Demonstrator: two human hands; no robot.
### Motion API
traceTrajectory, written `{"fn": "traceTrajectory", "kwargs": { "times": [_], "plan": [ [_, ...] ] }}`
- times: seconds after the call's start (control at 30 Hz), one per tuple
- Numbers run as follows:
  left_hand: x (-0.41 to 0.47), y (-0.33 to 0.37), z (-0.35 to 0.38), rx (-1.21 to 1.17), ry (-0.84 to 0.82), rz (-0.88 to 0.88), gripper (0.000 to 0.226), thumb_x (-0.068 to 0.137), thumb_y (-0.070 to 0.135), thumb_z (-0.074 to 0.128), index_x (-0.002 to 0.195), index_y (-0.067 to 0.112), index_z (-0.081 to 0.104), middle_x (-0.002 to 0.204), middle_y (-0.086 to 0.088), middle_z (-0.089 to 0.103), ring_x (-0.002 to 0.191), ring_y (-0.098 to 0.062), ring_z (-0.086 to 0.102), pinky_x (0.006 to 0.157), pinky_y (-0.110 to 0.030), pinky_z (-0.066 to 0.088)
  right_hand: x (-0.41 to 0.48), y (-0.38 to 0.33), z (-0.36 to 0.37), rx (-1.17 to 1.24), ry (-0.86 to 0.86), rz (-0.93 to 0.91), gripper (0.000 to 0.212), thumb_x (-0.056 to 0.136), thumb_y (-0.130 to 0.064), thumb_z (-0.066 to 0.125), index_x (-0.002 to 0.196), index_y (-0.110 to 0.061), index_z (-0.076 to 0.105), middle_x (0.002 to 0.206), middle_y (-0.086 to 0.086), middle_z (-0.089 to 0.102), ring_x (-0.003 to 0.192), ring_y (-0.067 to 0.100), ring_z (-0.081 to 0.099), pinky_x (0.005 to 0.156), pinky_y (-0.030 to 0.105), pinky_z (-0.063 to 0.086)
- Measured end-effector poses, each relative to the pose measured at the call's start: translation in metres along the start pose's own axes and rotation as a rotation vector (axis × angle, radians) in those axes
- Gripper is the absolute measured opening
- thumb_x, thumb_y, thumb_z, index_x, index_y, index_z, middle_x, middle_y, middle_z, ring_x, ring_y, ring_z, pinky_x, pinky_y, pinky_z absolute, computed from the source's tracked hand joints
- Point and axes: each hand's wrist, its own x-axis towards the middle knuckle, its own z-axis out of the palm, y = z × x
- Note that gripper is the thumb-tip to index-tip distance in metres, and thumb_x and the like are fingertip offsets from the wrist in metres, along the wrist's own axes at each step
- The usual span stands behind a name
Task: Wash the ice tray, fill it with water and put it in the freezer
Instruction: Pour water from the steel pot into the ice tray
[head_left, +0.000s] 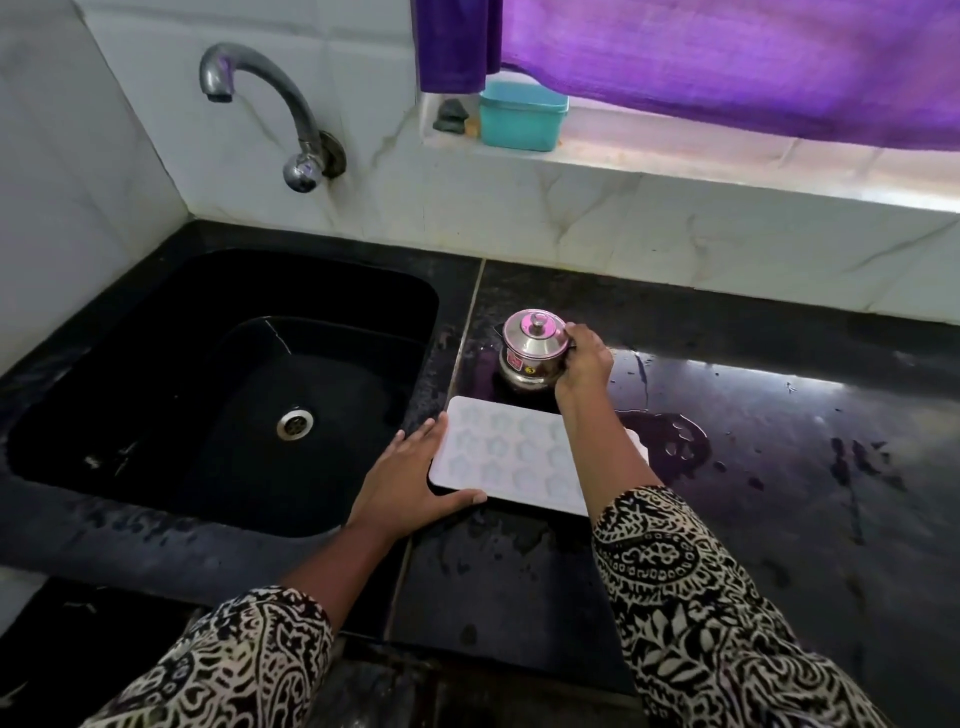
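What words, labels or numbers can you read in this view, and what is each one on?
"5": on a round yellow sticker on the side of the steel pot.
Red sticker beside it on the same pot: print too blurred to read.
Ice tray, teal box and tap: no text visible.

white ice tray (511, 457) — flat on counter (779, 467)

Head view, looking down, near counter (727, 467)
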Motion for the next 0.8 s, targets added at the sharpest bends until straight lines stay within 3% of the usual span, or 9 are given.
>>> {"fn": "traceTrajectory", "kwargs": {
  "times": [0.1, 0.27, 0.43, 0.5, 0.6, 0.7, 0.8],
  "plan": [
    [0.000, 0.001, -0.001, 0.000, -0.006, -0.004, 0.132, 0.050, 0.101, 0.024, 0.154, 0.021, 0.012, 0.159, 0.007, 0.019, 0.145, -0.001, 0.012, 0.115, -0.021, -0.001, 0.003, 0.004, -0.003, -0.014, 0.010, -0.036, 0.029, 0.082, -0.002, 0.062, 0.060, -0.014, 0.048, 0.054, -0.003, 0.052, 0.056, 0.010, 0.046, 0.051, 0.020, 0.040],
    [-0.001, 0.002, -0.001, 0.010, -0.007, 0.001, 0.129, 0.051, 0.100, 0.024, 0.154, 0.024, 0.010, 0.159, 0.009, 0.018, 0.145, -0.001, 0.012, 0.116, -0.021, -0.001, 0.002, 0.003, -0.011, -0.301, 0.019, -0.122, 0.031, 0.086, -0.014, 0.062, 0.060, -0.015, 0.046, 0.059, -0.001, 0.045, 0.054, 0.007, 0.036, 0.052, 0.021, 0.032],
    [-0.004, 0.006, -0.003, 0.000, -0.009, -0.010, 0.131, 0.049, 0.101, 0.022, 0.154, 0.023, 0.010, 0.159, 0.007, 0.019, 0.146, -0.003, 0.013, 0.116, -0.022, 0.000, 0.000, 0.000, -0.015, -0.473, 0.051, -0.187, 0.030, 0.086, -0.025, 0.065, 0.064, -0.014, 0.047, 0.063, 0.000, 0.049, 0.060, 0.012, 0.043, 0.055, 0.031, 0.042],
    [-0.005, 0.008, -0.005, -0.001, -0.021, -0.007, 0.132, 0.048, 0.102, 0.021, 0.154, 0.023, 0.010, 0.159, 0.007, 0.019, 0.146, -0.004, 0.014, 0.116, -0.023, 0.000, -0.004, -0.004, -0.017, -0.568, 0.088, -0.243, 0.027, 0.084, -0.031, 0.068, 0.073, -0.016, 0.049, 0.072, 0.000, 0.055, 0.068, 0.016, 0.051, 0.065, 0.037, 0.048],
    [-0.007, 0.011, -0.007, -0.013, -0.015, -0.015, 0.131, 0.049, 0.100, 0.025, 0.154, 0.022, 0.011, 0.159, 0.006, 0.020, 0.146, -0.005, 0.015, 0.117, -0.026, 0.003, -0.017, -0.010, -0.022, -0.713, 0.105, -0.360, 0.032, 0.084, -0.037, 0.068, 0.098, -0.016, 0.049, 0.103, 0.004, 0.056, 0.092, 0.018, 0.054, 0.075, 0.030, 0.044],
    [-0.009, 0.012, -0.008, -0.033, -0.023, -0.038, 0.132, 0.049, 0.100, 0.028, 0.155, 0.022, 0.014, 0.159, 0.006, 0.022, 0.146, -0.006, 0.017, 0.118, -0.028, 0.006, -0.037, -0.014, -0.036, -0.818, 0.050, -0.500, 0.032, 0.086, -0.035, 0.067, 0.104, -0.012, 0.052, 0.110, 0.005, 0.054, 0.101, 0.020, 0.050, 0.082, 0.032, 0.041],
    [-0.012, 0.013, -0.011, -0.085, -0.031, -0.045, 0.128, 0.053, 0.098, 0.035, 0.154, 0.023, 0.016, 0.159, 0.006, 0.023, 0.146, -0.007, 0.018, 0.118, -0.029, 0.006, -0.064, -0.018, -0.066, -0.870, -0.015, -0.566, 0.019, 0.084, -0.024, 0.068, 0.094, -0.013, 0.055, 0.099, 0.003, 0.057, 0.093, 0.020, 0.053, 0.077, 0.031, 0.041]
  ]
}}
